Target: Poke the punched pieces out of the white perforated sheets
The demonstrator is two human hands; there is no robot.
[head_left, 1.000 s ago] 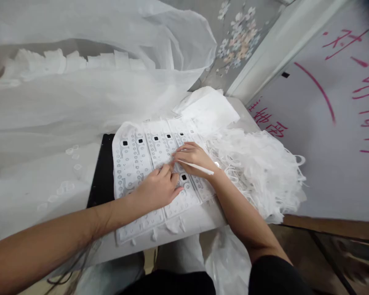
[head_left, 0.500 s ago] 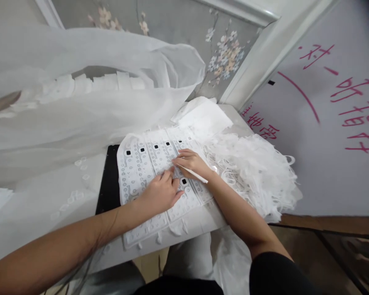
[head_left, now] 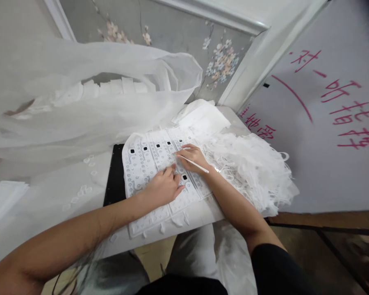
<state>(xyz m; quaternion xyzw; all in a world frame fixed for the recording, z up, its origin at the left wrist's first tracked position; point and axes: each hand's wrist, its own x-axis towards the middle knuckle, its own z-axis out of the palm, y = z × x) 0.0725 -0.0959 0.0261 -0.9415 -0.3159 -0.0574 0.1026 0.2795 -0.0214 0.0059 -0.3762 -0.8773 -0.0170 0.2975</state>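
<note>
A white die-cut sheet point(head_left: 152, 160), full of small cut-outs and several black squares, lies flat in front of me. My left hand point(head_left: 163, 185) rests on its middle, fingers on the surface and thumb spread to the right, holding nothing I can see. Just beyond it, my right hand point(head_left: 193, 156) pinches a slim white pen-like tool point(head_left: 199, 166). The tool's back end points down towards the wrist. Its working tip is hidden or too small to make out at the sheet's surface.
A heap of white shredded scraps point(head_left: 255, 168) spreads right of the sheet, with white sheets point(head_left: 203, 116) behind it. A black board point(head_left: 116, 176) shows under the left edge. A large translucent bag point(head_left: 110, 110) stands behind. Small offcuts point(head_left: 176, 220) lie along the front edge.
The camera view has shifted slightly. My right hand has shifted a little up the sheet relative to the left, with the tool still in it. The left hand stays on the sheet.
</note>
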